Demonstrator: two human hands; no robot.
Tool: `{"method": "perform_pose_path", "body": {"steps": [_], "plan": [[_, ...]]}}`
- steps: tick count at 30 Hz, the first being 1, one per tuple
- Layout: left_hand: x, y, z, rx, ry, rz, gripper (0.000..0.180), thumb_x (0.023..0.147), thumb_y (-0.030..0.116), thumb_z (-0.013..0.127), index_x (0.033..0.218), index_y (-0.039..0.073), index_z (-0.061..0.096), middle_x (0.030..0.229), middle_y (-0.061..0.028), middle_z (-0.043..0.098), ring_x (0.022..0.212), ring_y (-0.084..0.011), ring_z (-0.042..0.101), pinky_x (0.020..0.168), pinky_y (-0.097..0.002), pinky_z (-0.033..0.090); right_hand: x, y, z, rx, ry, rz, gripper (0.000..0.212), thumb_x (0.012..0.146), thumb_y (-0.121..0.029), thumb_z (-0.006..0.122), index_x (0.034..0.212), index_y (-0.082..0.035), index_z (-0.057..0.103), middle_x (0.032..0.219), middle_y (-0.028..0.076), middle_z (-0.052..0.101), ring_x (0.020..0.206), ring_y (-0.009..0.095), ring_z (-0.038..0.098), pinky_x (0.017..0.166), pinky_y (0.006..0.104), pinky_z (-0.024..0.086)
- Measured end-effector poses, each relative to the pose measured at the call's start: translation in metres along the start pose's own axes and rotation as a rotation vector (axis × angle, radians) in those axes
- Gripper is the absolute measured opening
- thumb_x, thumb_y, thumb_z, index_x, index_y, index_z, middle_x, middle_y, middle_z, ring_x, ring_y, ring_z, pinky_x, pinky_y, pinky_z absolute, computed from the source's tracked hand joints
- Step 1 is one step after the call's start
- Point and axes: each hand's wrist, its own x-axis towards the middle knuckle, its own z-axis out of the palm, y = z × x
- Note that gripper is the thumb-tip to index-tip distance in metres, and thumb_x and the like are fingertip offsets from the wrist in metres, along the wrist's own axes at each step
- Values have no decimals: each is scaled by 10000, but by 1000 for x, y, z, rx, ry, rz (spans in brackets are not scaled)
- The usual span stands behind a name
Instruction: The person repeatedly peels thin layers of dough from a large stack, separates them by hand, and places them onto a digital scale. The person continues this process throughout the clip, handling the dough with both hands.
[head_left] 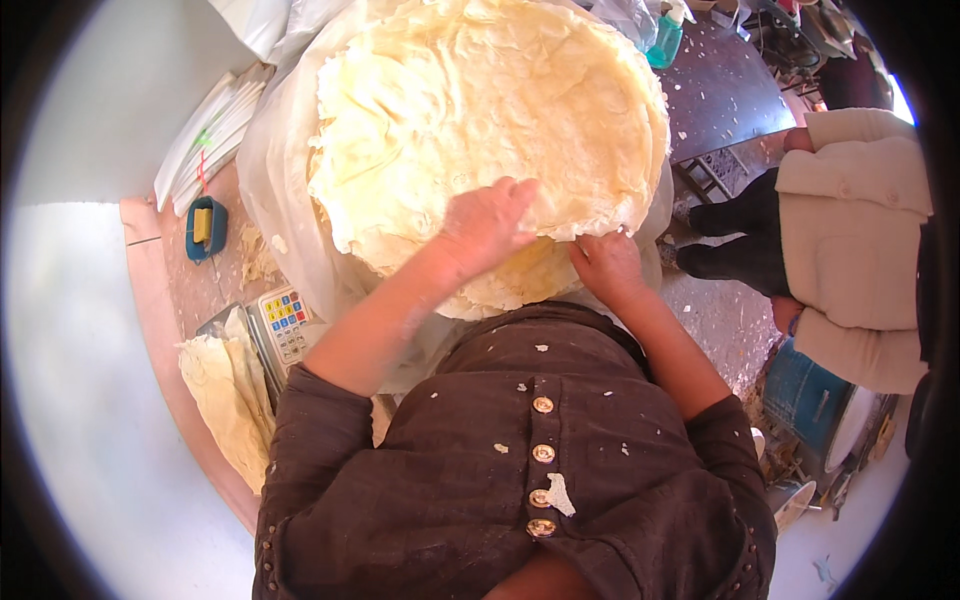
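Note:
A tall stack of large, thin, pale yellow flatbreads (490,110) with ragged, wrinkled edges lies before me on clear plastic sheeting (275,190). Over its near part is my left hand (490,225), slightly blurred, with the fingers stretched out and apart. Whether it touches the top sheet I cannot tell. At the near right rim, my right hand (608,265) has its fingers closed on the edge of the upper flatbread; the fingertips are partly hidden. Below that edge, a lower layer of flatbread (515,275) shows close to my body.
On the left are a scale with a keypad (283,325), folded flatbread (228,390) and a blue basket (205,230) holding something yellow. A green spray bottle (665,42) stands by a dark table (725,90). At the right is another person in a beige garment (850,225).

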Motion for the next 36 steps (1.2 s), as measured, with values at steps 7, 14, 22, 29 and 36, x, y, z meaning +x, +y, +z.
{"method": "perform_pose_path", "body": {"steps": [7,14,22,29,36], "plan": [[17,29,39,-83,168,68,387,740,252,684,1086,114,581,821,-79,605,693,-260,617,575,-371,495,14,1,-14,19,219,-173,148,757,-196,615,706,-59,632,704,134,629,729,330,597,702,429,467],[33,-13,15,-482,79,-139,101,810,161,594,788,81,649,623,-79,612,564,-198,577,564,-363,480,25,20,-6,209,139,-154,105,747,-126,625,827,-65,655,825,104,632,816,314,582,723,415,459],[26,-161,-107,-986,478,-498,221,817,205,660,983,58,657,848,-44,657,713,-131,613,643,-278,501,32,39,1,357,94,-124,110,757,-109,627,841,-49,664,834,107,634,824,324,576,731,413,462],[0,-204,-72,-1311,386,-628,319,830,182,635,1105,30,585,906,-79,660,756,-180,655,638,-315,536,35,15,-29,293,3,-87,139,781,-153,615,871,-62,667,847,101,636,836,324,584,741,412,474],[4,-211,-20,-1392,345,-669,346,842,152,635,1162,45,556,973,-63,650,820,-183,638,703,-311,520,94,-15,-58,209,-14,-203,336,809,-204,623,1121,-82,601,1108,103,601,1017,322,556,826,414,467]]}}
